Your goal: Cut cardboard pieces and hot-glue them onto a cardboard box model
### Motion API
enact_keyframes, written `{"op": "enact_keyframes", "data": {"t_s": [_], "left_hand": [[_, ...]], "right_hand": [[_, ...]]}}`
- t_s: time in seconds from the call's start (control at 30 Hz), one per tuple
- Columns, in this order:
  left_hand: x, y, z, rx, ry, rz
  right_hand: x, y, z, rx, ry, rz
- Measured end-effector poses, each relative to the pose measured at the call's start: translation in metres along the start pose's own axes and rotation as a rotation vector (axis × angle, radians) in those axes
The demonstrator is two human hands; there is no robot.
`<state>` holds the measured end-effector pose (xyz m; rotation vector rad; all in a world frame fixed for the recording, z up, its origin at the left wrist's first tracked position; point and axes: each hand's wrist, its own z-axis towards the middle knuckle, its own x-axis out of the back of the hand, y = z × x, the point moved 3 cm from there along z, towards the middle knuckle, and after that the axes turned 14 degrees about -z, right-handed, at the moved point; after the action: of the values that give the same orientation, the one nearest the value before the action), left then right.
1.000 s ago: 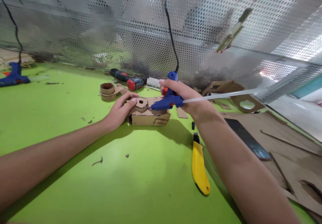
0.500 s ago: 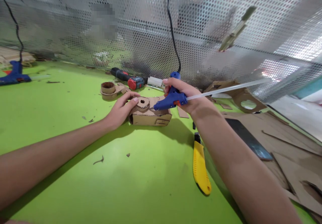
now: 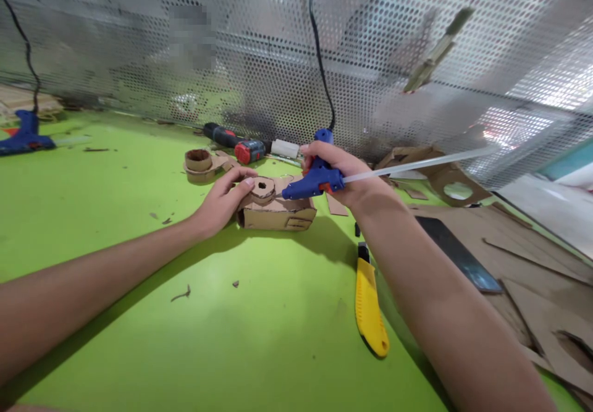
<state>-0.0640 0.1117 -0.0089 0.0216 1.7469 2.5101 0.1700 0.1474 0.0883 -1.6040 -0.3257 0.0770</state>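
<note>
A small cardboard box (image 3: 278,219) rests on the green table, with a round cardboard piece (image 3: 262,194) on its top that has a dark hole in the middle. My left hand (image 3: 227,197) holds the round piece from the left, thumb at its near edge and fingers behind. In my right hand (image 3: 336,165) is a blue glue gun (image 3: 308,184), fingers wrapped round its handle. Its nozzle points left, close beside the base of the round piece; whether it touches is too small to tell. A long clear glue stick (image 3: 407,166) sticks out of the gun's back.
A yellow utility knife (image 3: 370,304) lies near my right forearm. Behind the box are a cordless drill (image 3: 250,151) and a cardboard ring piece (image 3: 198,163). Another glue gun (image 3: 28,134) is at far left. Right are a phone (image 3: 456,252) and cardboard sheets (image 3: 523,239). Perforated metal (image 3: 259,78) borders the back.
The glue gun has shifted very slightly, its nozzle still beside the round piece. My left hand keeps its hold, and the box stays in place.
</note>
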Motion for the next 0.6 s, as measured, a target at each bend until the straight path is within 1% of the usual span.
{"op": "enact_keyframes", "data": {"t_s": [0.13, 0.43, 0.6], "left_hand": [[-0.0002, 0.0011, 0.0001, -0.008, 0.000, 0.009], [-0.0010, 0.0025, -0.0010, 0.006, -0.007, 0.010], [-0.0011, 0.0029, -0.0012, 0.007, 0.003, 0.009]], "right_hand": [[0.0011, -0.0012, -0.0020, -0.004, 0.013, -0.032], [0.0052, 0.0002, -0.0005, 0.056, -0.013, -0.067], [0.0057, -0.0007, -0.0002, 0.054, -0.005, -0.087]]}}
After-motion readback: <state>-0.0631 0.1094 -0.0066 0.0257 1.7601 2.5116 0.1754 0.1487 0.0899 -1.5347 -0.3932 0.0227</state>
